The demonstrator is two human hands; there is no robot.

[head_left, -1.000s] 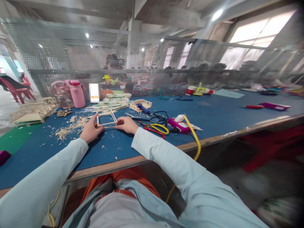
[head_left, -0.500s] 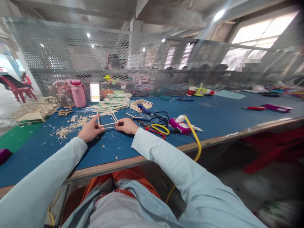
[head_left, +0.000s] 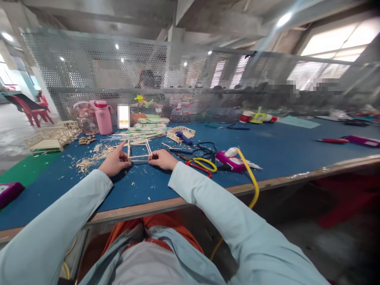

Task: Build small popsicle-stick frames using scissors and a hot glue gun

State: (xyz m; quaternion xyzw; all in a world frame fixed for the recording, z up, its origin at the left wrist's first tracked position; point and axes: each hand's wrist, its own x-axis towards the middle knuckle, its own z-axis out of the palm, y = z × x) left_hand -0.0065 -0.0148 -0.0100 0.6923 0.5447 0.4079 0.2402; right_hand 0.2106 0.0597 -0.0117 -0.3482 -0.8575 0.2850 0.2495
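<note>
A small open frame of thin wooden sticks (head_left: 139, 156) stands at the blue table's front left, between both hands. My left hand (head_left: 114, 163) is at its lower left corner, thumb against the stick and other fingers curled. The index finger points up alongside the left upright. At the lower right corner, my right hand (head_left: 164, 159) pinches the frame between thumb and fingers. Wood scraps (head_left: 89, 161) lie just left of my left hand. Scissors with yellow and red handles (head_left: 204, 164) rest to the right of my right hand.
Behind the hands lie bundled sticks (head_left: 151, 128), a stick tray (head_left: 172, 135) and a blue glue gun (head_left: 184, 137) with black cord. A pink bottle (head_left: 103, 118) and finished-looking stick models (head_left: 50, 138) stand left. A purple box (head_left: 231, 160) and yellow hose (head_left: 252, 182) are right.
My left index finger has straightened up away from the frame's side. The frame looks turned slightly and sits more squarely. The whole view has shifted, so everything appears a little further right.
</note>
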